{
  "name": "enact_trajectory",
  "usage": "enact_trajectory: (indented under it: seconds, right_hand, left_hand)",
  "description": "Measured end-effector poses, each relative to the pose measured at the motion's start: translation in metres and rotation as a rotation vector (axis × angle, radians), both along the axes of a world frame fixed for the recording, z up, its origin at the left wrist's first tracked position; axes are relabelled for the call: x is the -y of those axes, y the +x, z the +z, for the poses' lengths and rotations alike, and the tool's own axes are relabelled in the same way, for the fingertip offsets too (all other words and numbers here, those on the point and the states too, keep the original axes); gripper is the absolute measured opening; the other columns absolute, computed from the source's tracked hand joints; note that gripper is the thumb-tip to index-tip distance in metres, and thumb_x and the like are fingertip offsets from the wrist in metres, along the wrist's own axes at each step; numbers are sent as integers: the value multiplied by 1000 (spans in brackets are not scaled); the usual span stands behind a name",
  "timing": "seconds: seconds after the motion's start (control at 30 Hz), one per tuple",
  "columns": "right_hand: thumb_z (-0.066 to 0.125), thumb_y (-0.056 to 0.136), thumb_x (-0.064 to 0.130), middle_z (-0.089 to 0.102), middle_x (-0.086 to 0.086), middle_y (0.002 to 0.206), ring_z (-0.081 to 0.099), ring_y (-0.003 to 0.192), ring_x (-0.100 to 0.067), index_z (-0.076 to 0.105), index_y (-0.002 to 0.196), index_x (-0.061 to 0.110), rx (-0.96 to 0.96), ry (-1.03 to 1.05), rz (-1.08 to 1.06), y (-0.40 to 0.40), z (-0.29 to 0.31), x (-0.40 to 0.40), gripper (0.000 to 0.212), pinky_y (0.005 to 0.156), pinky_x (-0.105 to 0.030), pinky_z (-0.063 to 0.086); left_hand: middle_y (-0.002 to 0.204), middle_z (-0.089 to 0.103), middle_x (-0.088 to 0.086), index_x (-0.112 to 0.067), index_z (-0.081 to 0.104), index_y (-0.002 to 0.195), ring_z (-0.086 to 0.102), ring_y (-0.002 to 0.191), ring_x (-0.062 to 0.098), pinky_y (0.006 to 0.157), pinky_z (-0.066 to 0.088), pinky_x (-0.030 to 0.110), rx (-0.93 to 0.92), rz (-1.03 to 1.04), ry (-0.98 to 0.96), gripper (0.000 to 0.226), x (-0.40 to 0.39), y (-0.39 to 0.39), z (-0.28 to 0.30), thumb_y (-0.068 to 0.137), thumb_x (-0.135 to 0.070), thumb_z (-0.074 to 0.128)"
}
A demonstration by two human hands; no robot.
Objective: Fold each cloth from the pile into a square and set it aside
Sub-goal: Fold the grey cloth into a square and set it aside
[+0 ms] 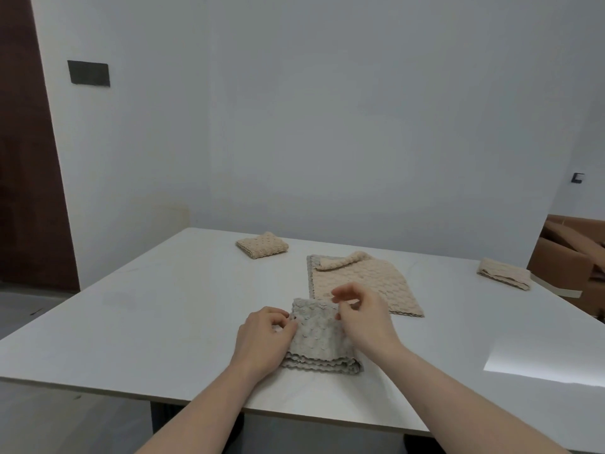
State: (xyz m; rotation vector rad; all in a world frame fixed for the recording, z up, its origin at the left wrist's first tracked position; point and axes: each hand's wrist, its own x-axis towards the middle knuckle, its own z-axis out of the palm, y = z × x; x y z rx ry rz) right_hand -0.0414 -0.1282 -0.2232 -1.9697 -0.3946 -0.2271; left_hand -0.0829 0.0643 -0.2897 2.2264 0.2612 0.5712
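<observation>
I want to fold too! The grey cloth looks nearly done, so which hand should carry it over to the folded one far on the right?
Probably the right hand: it pinches the grey cloth on the side facing that folded beige cloth.

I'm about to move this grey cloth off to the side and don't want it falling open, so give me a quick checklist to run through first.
1. Grey cloth folded into a layered, roughly square stack: ok.
2. Both hands on it: left hand pinches the far left corner, right hand pinches the far right edge: ok.
3. Layer edges aligned at the near side: not ok, they look slightly staggered.
4. Bare table to set it down on: ok.
5. Finished pieces out of the way: folded beige cloth far left, another folded cloth at the right: ok.
6. Pile of unfolded cloths waiting behind: ok.
</observation>
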Motion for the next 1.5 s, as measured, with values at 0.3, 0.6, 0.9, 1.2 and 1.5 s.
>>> enact_trajectory:
  seconds: [0.3, 0.6, 0.9, 1.2, 1.5]
  right_hand:
    - [39, 106, 42, 18, 10, 168, 13, 154, -7, 28, 160, 27, 94, -593, 157, 15, -46, 27, 57, 126, -30, 11]
    - [16, 107, 51, -6, 6, 170, -3, 156, -8, 3, 164, 21, 13, -793, 170, 16, -67, 21, 65, 127, -45, -6]
    - [14, 104, 57, -9, 6, 170, -6, 157, -12, -4, 163, 25, -33, -854, 117, 13, -66, 19, 70, 125, -50, -9]
    - [10, 101, 62, -11, 3, 170, -13, 157, -23, -11, 162, 28, -105, -894, 71, -1, -63, 22, 72, 124, -54, -12]
    - [9, 103, 56, -13, 2, 170, -16, 156, -23, -12, 161, 22, -115, -909, 40, -17, -68, 31, 71, 124, -52, -12]
  left_hand:
    - [107, 52, -22, -23, 62, 64, 52, 110, 5, 91, 39, 26, 73, -8, 29, 22, 3, -1, -5, 81, -30, 74]
    - [168, 3, -24, -39, 23, 160, -2, 154, -1, 127, 6, 34, -105, -271, 432, 67, 14, -7, -5, 99, -66, 19]
    - [170, -9, -14, -35, -3, 163, -7, 157, 11, 128, -6, 38, -394, -229, 523, 69, 18, -1, -4, 104, -64, 15]
    - [171, -12, -8, -30, -9, 163, -10, 158, 16, 127, -9, 46, -474, -205, 567, 64, 22, 0, -1, 106, -51, 14]
    - [172, -7, -3, -30, -6, 164, -8, 158, 17, 127, -8, 48, -456, -198, 563, 64, 24, -2, 1, 105, -46, 15]
